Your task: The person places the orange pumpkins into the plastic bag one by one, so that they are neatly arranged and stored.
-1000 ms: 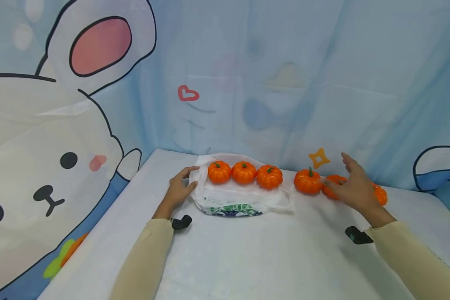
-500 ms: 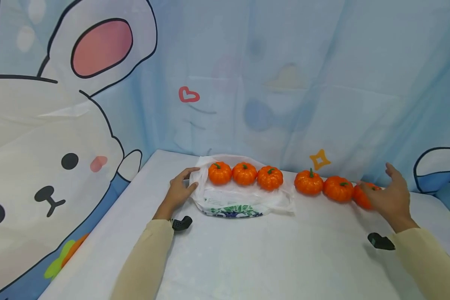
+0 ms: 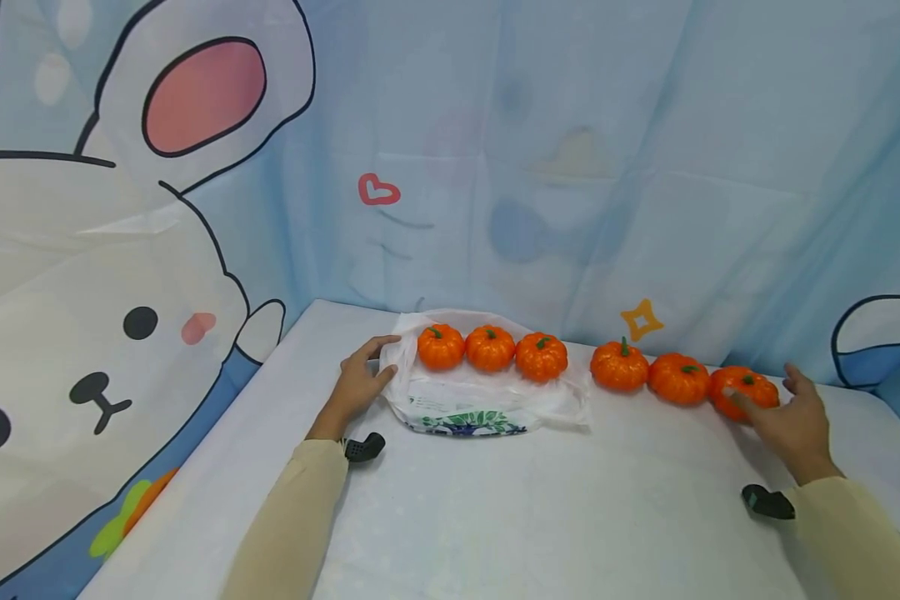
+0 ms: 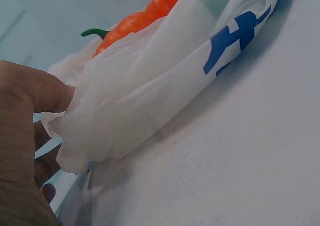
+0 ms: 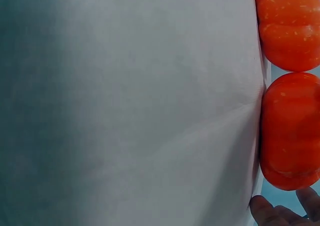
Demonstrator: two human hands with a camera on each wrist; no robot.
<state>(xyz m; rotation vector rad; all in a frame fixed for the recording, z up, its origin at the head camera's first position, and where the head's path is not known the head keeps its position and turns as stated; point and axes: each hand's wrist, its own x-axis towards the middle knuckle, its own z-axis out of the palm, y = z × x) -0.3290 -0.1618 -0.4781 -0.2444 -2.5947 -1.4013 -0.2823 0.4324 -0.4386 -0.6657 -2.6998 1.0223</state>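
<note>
At the left end of a white plastic bag [image 3: 465, 404], my left hand [image 3: 356, 387] pinches the bag's edge. The left wrist view shows the thumb [image 4: 52, 94] on the plastic and fingers behind it. Several orange toy pumpkins with green stems are lined up; three, including the middle one [image 3: 490, 348], sit in the bag's open mouth. To the right of the bag stand three more, ending with the rightmost pumpkin [image 3: 746, 390]. My right hand [image 3: 795, 429] is beside that one, its thumb in front and fingers spread at its right side. Whether they touch it I cannot tell.
A white-covered table [image 3: 555, 517] carries everything. Behind it hangs a light blue cloth [image 3: 570, 167] with cartoon prints, and a printed rabbit [image 3: 120, 292] fills the left side. Dark wrist cameras sit on both wrists, such as the right one [image 3: 768, 502].
My right hand has moved right along the row, from over the middle loose pumpkin to the right side of the rightmost one. The left hand and the bag have stayed put.
</note>
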